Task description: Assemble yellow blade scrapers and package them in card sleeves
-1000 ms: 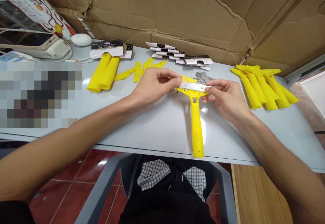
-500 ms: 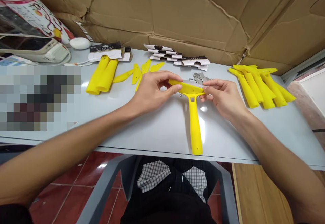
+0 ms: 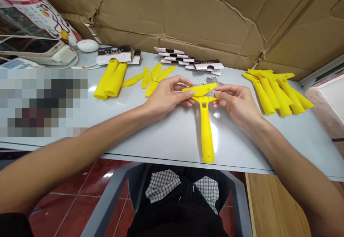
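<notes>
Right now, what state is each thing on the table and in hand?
Yellow T-shaped handle: grip toward the person.
Yellow cover plate: slanted across the handle's wide end.
Silver blade: partly covered by the cover plate.
Left hand: closed on the cover plate's left end.
Right hand: closed at the blade's right end.
Loose yellow plates: lying spread out.
Right-side handles: heaped, overlapping.
Left-side handles: side by side.
Folded cards: stacked.

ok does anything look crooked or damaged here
The held yellow plate looks askew over the yellow handle's head: its right end tilts up, leaving part of the metal blade uncovered. The cardboard behind is creased and looks torn in places.
</notes>
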A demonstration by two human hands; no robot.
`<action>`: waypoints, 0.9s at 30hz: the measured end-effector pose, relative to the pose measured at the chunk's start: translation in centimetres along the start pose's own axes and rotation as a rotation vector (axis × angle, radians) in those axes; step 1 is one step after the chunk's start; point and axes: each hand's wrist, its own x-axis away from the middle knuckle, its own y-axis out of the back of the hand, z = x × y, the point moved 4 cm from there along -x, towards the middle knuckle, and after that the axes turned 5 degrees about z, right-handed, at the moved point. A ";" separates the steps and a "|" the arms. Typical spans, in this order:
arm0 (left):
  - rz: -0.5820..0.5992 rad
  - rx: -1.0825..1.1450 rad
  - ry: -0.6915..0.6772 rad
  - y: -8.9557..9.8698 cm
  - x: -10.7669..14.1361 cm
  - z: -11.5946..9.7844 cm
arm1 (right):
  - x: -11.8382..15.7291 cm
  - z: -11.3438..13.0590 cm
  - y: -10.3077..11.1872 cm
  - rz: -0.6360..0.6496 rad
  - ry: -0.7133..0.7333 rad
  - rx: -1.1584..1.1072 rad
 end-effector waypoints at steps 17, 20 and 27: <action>0.015 0.119 0.021 0.4 -0.7 0.6 | -0.2 0.0 0.1 -0.017 -0.029 -0.058; 0.017 0.108 -0.011 0.5 -0.7 0.5 | -0.1 0.1 0.1 -0.010 -0.036 -0.041; -0.014 -0.047 0.048 0.2 -0.1 0.4 | 0.0 -0.1 -0.2 0.029 -0.045 -0.023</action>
